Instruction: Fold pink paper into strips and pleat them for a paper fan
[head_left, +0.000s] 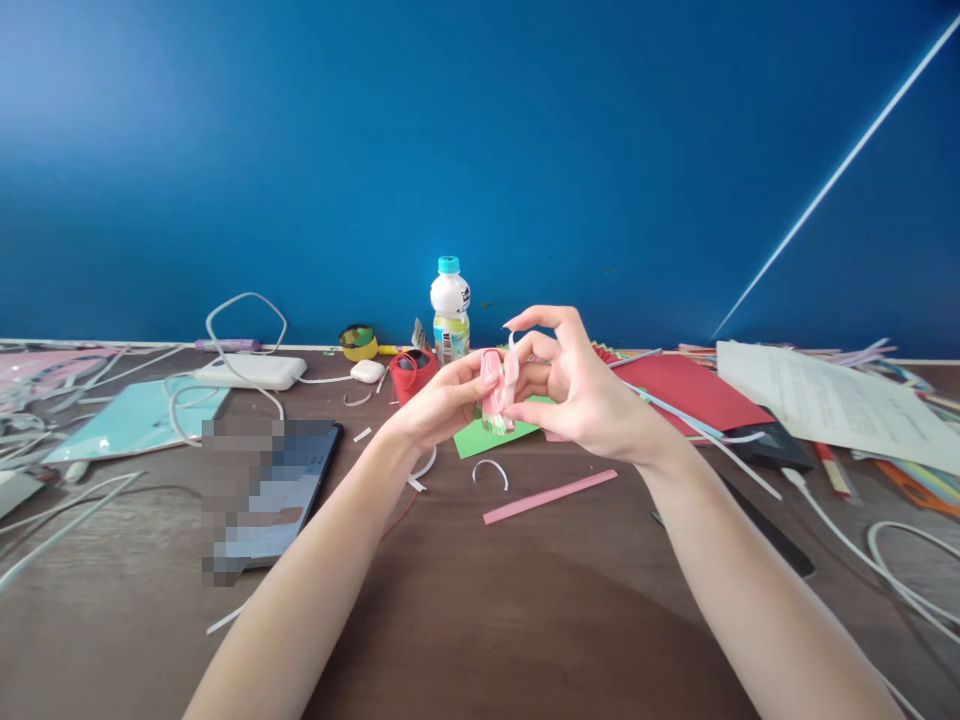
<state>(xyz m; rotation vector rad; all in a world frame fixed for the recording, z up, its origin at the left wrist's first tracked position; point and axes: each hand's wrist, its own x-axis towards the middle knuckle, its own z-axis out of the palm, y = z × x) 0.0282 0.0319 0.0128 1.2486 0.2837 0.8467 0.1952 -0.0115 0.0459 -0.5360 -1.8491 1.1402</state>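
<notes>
My left hand (439,400) is closed on a small pink folded paper piece (491,408), held up over the table with the thumb on its near face. A pale paper strip (513,362) curls upward from its right side. My right hand (581,390) is at that strip, its thumb against the lower part and the index finger arched over the top. Behind and below the hands lies a green paper sheet (476,440). On the table in front are a flat pink strip (551,497) and a curled white strip (491,464).
A drink bottle (451,310) and a red spool (412,378) stand behind my left hand. To the left lie a phone (300,490), a white power bank (251,371) and cables. Red paper (679,390), a printed sheet (832,400) and several strips lie on the right.
</notes>
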